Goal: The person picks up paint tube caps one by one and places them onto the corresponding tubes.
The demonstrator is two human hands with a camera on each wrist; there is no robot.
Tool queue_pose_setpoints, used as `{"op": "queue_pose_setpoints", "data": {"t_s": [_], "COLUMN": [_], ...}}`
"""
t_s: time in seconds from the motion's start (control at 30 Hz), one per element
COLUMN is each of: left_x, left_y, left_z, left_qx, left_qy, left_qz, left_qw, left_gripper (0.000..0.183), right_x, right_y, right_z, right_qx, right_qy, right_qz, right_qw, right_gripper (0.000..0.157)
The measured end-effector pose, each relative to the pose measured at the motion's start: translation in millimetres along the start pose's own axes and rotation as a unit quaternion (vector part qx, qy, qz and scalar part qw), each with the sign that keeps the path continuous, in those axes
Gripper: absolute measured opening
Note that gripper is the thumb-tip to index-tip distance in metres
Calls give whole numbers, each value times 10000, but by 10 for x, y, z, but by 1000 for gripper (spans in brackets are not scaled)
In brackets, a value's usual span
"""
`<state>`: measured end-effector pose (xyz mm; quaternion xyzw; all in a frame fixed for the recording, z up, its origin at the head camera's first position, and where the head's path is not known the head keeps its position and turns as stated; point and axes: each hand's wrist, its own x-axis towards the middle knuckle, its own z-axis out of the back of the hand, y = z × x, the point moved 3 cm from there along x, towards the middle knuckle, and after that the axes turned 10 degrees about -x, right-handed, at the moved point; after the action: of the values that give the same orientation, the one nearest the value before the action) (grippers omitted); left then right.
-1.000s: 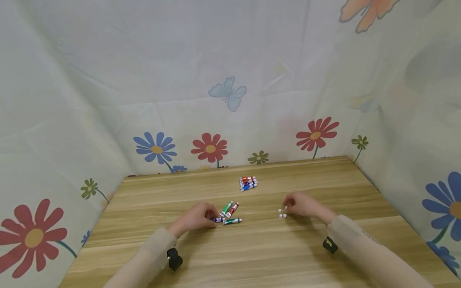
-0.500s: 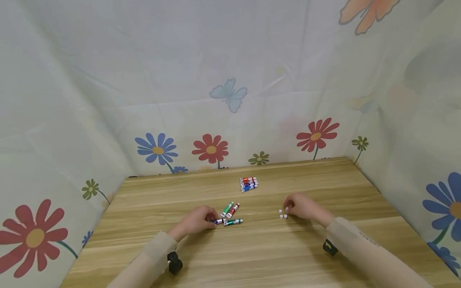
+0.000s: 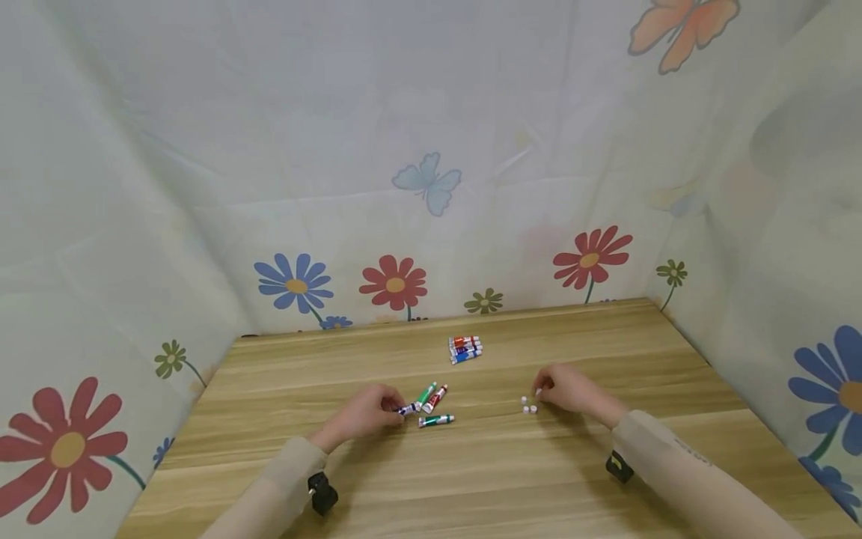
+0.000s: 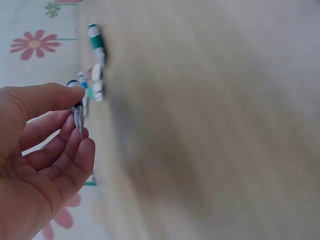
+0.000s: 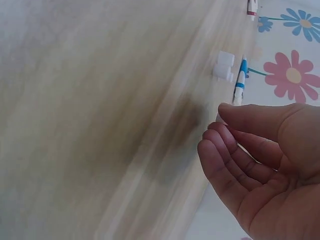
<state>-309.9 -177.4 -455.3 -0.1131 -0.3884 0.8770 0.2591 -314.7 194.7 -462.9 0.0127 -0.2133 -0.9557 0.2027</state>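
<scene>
My left hand pinches a small paint tube, silver with a dark blue-purple band, between thumb and fingers. In the left wrist view its crimped end points down past the thumb. Just right of it lie a light green tube and a red tube, with a dark green tube nearer me. Across the table, my right hand pinches a small white cap, mostly hidden by thumb and fingertip. Three more white caps sit on the wood left of those fingertips.
Several paint tubes, orange-red, purple and blue, lie side by side toward the back of the wooden table. A flower-printed cloth hangs behind and at both sides. Each wrist wears a black camera.
The held tube has tilted up and shifted slightly away from the dark green tube. My right hand has drawn slightly right of the loose caps. The head view has tipped slightly upward.
</scene>
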Motion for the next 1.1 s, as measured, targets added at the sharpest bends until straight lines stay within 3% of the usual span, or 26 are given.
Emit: {"op": "queue_pose_setpoints", "data": {"t_s": [0.17, 0.37, 0.57, 0.73, 0.93, 1.1], "left_x": [2, 4, -42, -87, -151, -202], "left_y": [-127, -255, -556, -774, -1042, -1221], "left_z": [170, 307, 509, 648, 740, 735], "left_qx": [211, 405, 459, 569, 755, 960], "left_qy": [-349, -537, -878, -1003, -1245, -1315], "left_qz": [-157, -86, -192, -469, -832, -965], "left_qw": [9990, 9977, 9949, 9922, 9858, 9819], "left_gripper": [7, 7, 11, 12, 12, 15], "right_x": [-3, -29, -45, -79, -136, -211], "right_y": [-36, -2, 80, 153, 282, 398], "right_z": [60, 172, 361, 540, 796, 937], "right_qx": [22, 226, 518, 776, 957, 1076], "right_qy": [-132, -68, -328, -619, -1128, -1261], "right_qz": [-2, -163, -143, -202, -71, -133], "right_qw": [9999, 9996, 9980, 9949, 9890, 9861], "right_gripper": [5, 9, 13, 17, 20, 22]}}
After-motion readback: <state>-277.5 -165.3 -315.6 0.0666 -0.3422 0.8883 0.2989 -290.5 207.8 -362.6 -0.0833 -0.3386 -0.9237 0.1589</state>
